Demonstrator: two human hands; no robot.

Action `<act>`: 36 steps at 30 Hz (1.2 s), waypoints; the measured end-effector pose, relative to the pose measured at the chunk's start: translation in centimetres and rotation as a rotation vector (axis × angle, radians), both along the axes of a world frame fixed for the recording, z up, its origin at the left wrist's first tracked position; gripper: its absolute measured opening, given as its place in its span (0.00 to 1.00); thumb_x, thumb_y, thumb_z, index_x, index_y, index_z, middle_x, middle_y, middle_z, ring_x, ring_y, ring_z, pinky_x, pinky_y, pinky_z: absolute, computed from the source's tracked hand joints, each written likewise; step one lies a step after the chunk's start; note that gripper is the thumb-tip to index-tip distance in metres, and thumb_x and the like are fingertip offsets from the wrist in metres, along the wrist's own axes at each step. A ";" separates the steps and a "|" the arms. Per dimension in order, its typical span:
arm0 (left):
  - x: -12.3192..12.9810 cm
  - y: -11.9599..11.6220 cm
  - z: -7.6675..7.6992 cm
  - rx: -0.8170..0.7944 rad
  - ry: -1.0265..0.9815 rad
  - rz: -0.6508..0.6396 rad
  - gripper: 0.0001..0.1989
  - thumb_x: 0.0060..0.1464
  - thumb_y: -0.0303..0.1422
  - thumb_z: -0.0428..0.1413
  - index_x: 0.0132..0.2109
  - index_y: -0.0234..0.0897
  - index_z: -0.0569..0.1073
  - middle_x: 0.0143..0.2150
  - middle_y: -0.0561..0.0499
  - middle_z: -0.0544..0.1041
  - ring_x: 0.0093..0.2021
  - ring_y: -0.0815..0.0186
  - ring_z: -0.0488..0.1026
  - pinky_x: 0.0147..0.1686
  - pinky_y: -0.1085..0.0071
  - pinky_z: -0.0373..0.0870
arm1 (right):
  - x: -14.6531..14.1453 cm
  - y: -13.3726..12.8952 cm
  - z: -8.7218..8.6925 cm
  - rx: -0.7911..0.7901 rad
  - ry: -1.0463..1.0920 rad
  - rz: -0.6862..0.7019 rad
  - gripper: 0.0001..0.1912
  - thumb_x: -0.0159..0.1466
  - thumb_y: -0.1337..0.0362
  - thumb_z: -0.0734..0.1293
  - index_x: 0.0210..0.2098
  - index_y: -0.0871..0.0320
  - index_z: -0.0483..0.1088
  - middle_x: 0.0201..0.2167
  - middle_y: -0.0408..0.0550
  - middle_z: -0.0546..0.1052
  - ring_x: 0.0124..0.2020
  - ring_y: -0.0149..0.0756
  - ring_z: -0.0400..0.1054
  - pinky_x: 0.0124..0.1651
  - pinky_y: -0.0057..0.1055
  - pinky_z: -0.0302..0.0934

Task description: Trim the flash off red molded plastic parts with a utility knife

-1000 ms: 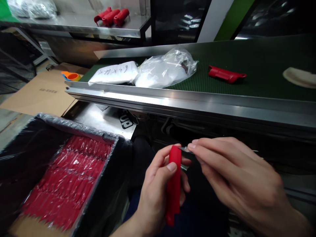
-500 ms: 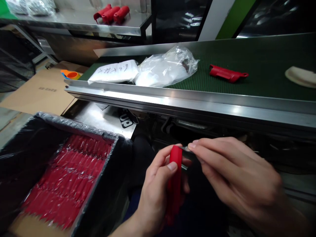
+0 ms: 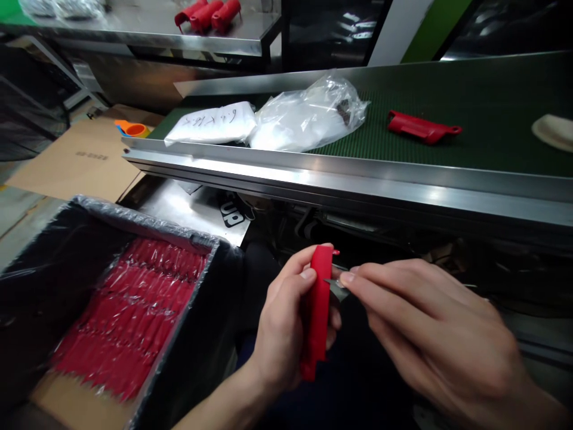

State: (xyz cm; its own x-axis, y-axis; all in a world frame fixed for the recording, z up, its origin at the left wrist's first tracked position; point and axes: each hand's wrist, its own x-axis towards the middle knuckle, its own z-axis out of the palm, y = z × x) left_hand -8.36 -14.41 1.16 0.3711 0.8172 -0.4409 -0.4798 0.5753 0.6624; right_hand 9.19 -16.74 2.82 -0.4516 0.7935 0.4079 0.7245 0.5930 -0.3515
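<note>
My left hand (image 3: 284, 316) is wrapped round a long red plastic part (image 3: 320, 298), held nearly upright, with the thumb on its near face. Pinched between thumb and fingers of my right hand (image 3: 434, 322) is a small pointed metal blade (image 3: 332, 281). Its tip meets the right edge of the red part, a little below the top; the rest of the blade is hidden by my fingers. A similar red part (image 3: 423, 127) lies on the green conveyor belt beyond my hands.
At left stands a box lined with black plastic (image 3: 197, 322), holding rows of bagged red parts (image 3: 129, 310). Clear plastic bags (image 3: 308, 116) and a white packet (image 3: 212, 123) lie on the conveyor (image 3: 492, 149). Its metal rail (image 3: 358, 179) runs across in front of me. Red pieces (image 3: 208, 15) rest on a metal table.
The blade's tip has moved from the top end of the red part down along its right edge. The red part has turned slightly in my left hand. The view has shifted a little.
</note>
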 end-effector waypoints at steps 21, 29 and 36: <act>0.3 3.4 0.9 0.049 -0.029 0.088 0.14 0.62 0.35 0.48 0.52 0.39 0.69 0.38 0.47 0.75 0.25 0.70 0.64 0.15 0.81 0.60 | -1.6 -1.5 -0.2 -0.004 -0.038 0.029 0.16 0.65 0.76 0.63 0.49 0.61 0.74 0.45 0.47 0.77 0.41 0.37 0.65 0.43 0.36 0.58; 0.6 4.1 0.8 0.019 -0.034 0.168 0.14 0.62 0.34 0.48 0.54 0.39 0.68 0.40 0.46 0.75 0.26 0.70 0.66 0.16 0.80 0.61 | -0.9 -1.5 0.3 -0.110 0.278 -0.059 0.17 0.64 0.78 0.63 0.50 0.59 0.71 0.48 0.47 0.74 0.48 0.31 0.69 0.49 0.26 0.64; 1.2 3.3 0.5 0.040 0.108 0.127 0.15 0.60 0.38 0.53 0.53 0.42 0.70 0.36 0.51 0.75 0.27 0.71 0.68 0.23 0.79 0.69 | -2.9 0.7 -2.3 -0.505 0.621 -0.310 0.34 0.58 0.59 0.74 0.60 0.43 0.60 0.44 0.40 0.70 0.38 0.26 0.69 0.40 0.24 0.68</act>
State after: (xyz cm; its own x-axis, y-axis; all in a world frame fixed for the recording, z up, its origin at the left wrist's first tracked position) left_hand -7.11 -11.12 1.69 0.2156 0.8723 -0.4389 -0.4721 0.4866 0.7351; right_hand 6.31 -15.99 0.48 0.0038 0.9972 0.0742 0.4169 0.0658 -0.9066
